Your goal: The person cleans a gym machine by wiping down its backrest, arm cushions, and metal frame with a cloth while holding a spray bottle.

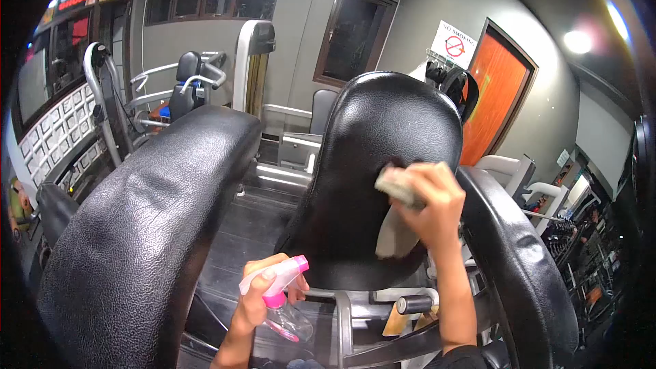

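Note:
A clear spray bottle (290,320) with a pink and white trigger head is in my left hand (256,294), its nozzle pointing up and to the right. My right hand (434,201) grips a light greyish cloth (396,232) in front of the black padded backrest (389,116). Part of the cloth hangs below my fingers, over the lower right of the pad. Black arm pads stand on both sides, a large one (150,205) at the left and another (519,260) at the right.
Metal frame bars (345,331) run below the backrest. Other gym machines (191,85) stand behind at the left, with a tall grey column (246,68). An orange door (495,92) is at the back right. Dumbbell racks (557,232) are at the far right.

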The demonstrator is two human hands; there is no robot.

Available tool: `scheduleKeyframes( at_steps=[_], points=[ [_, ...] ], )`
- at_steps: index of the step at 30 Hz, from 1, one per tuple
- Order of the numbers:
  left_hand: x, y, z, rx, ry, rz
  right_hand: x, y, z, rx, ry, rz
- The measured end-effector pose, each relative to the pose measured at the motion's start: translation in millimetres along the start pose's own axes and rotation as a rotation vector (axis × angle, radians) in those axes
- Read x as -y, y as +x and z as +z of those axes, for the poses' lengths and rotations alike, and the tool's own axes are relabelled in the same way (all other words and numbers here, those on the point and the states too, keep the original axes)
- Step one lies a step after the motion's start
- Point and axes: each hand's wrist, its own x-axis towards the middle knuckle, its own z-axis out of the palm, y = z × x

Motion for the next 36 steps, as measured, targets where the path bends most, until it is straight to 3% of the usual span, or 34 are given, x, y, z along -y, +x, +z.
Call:
scheduleKeyframes(
  at_steps=[5, 15, 21, 25, 30, 36],
  points=[
    [-5, 14, 5, -0.009, -0.024, 0.086, -29, 51, 2, -0.176, 0.055, 0.193],
    [11, 61, 35, 0.118, -0.107, 0.078, 6, -39, 0, -0.039, 0.161, 0.187],
    [11, 90, 58, 0.156, -0.022, 0.111, -47, 14, -5, -0.271, 0.091, 0.262],
    [10, 96, 68, 0.134, -0.071, 0.107, -30, 11, -6, -0.226, 0.097, 0.274],
    [14, 94, 72, 0.044, 0.157, 0.101, -7, -55, -5, -0.097, 0.223, 0.268],
    [12, 89, 74, -0.009, 0.127, 0.061, -40, -40, -8, -0.216, 0.22, 0.297]
  ],
)
